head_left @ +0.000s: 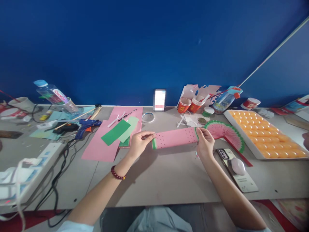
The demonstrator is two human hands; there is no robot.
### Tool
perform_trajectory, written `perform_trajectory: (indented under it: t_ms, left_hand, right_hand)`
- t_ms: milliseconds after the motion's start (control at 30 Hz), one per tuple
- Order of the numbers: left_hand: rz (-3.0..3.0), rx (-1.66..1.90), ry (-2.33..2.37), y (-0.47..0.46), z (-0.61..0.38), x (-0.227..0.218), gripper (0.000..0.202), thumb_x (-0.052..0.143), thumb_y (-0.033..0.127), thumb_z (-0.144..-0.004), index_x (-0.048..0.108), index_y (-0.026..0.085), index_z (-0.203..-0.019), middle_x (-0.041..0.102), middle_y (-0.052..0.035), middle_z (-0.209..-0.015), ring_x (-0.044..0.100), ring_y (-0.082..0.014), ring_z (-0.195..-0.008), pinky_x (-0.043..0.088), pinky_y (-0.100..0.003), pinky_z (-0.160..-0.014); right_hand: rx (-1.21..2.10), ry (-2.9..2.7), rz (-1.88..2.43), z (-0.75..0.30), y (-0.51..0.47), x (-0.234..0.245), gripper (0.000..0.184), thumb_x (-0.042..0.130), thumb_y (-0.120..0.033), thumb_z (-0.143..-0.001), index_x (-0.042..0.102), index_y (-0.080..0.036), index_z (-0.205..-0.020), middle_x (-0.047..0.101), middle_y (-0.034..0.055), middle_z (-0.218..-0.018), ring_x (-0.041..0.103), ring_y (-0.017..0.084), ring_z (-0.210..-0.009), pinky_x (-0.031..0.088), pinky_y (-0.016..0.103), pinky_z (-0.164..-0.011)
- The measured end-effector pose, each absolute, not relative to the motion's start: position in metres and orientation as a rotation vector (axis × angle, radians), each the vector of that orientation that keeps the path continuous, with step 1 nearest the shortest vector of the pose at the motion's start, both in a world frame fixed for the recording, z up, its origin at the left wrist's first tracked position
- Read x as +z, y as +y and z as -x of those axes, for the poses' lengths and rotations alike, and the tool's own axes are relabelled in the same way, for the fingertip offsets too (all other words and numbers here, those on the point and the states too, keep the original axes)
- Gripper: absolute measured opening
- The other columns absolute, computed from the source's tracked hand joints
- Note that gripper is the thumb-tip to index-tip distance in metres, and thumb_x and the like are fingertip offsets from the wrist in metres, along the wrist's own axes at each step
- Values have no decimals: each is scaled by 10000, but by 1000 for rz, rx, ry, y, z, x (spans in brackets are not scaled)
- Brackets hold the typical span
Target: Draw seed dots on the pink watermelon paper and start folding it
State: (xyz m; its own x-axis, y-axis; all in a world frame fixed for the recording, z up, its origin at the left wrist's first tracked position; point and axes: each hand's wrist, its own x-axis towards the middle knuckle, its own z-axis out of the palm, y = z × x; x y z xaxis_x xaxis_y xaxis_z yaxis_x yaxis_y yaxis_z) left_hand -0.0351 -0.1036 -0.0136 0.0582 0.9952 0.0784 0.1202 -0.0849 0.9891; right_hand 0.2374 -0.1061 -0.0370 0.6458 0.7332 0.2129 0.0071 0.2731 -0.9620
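Between my hands stretches a pink paper strip (175, 138) with green ends and small dark dots, held just above the table. My left hand (142, 141) pinches its left green end between thumb and fingers. At the opposite green end, my right hand (205, 139) has a similar pinch. A pleated pink and green paper fan (223, 129) lies just beyond my right hand. Left of my left hand, a dark green paper piece (116, 132) and a light green one (129, 129) rest on pink paper sheets (96, 146).
A blue glue gun (87, 125), cables and a power strip (45, 167) occupy the left. Behind stand red paper cups (184, 105) and a silver ring (148, 117) lies flat. To the right are a phone (238, 170) and a tray of orange balls (265, 133).
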Motion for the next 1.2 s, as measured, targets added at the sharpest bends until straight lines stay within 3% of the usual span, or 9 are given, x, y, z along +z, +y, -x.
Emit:
perform_trajectory:
  t_ms: [433, 600, 867, 1200]
  left_hand:
    - [-1513, 1177, 1332, -96, 40, -24, 174, 694, 365, -759, 748, 213, -822, 746, -52, -916, 693, -210, -866, 560, -318, -798]
    - [-1512, 1144, 1365, -92, 41, -27, 160, 696, 358, -735, 742, 213, -786, 750, -48, -879, 694, -217, -839, 553, -331, -799]
    - [-1719, 1066, 1438, -87, 47, -36, 127, 652, 301, -773, 731, 203, -770, 748, -43, -835, 687, -200, -759, 534, -306, -746]
    - [-2118, 905, 1595, -87, 48, -44, 143, 601, 92, -809, 707, 188, -807, 732, -39, -881, 663, -185, -809, 495, -286, -751]
  right_hand:
    - [783, -722, 1280, -238, -102, -50, 356, 788, -474, -591, 673, -169, -736, 627, -13, -690, 511, 121, -637, 389, 255, -614]
    - [811, -766, 1337, -239, -100, -58, 350, 789, -464, -583, 679, -163, -725, 624, -12, -674, 497, 119, -631, 380, 250, -600]
    - [794, -1000, 1596, -246, -88, -73, 360, 697, -492, -616, 684, -156, -744, 691, 38, -715, 603, 187, -706, 443, 291, -668]
    - [625, -1457, 1897, -247, -69, -59, 227, 558, -357, -713, 676, -174, -778, 708, 44, -749, 638, 199, -708, 460, 283, -673]
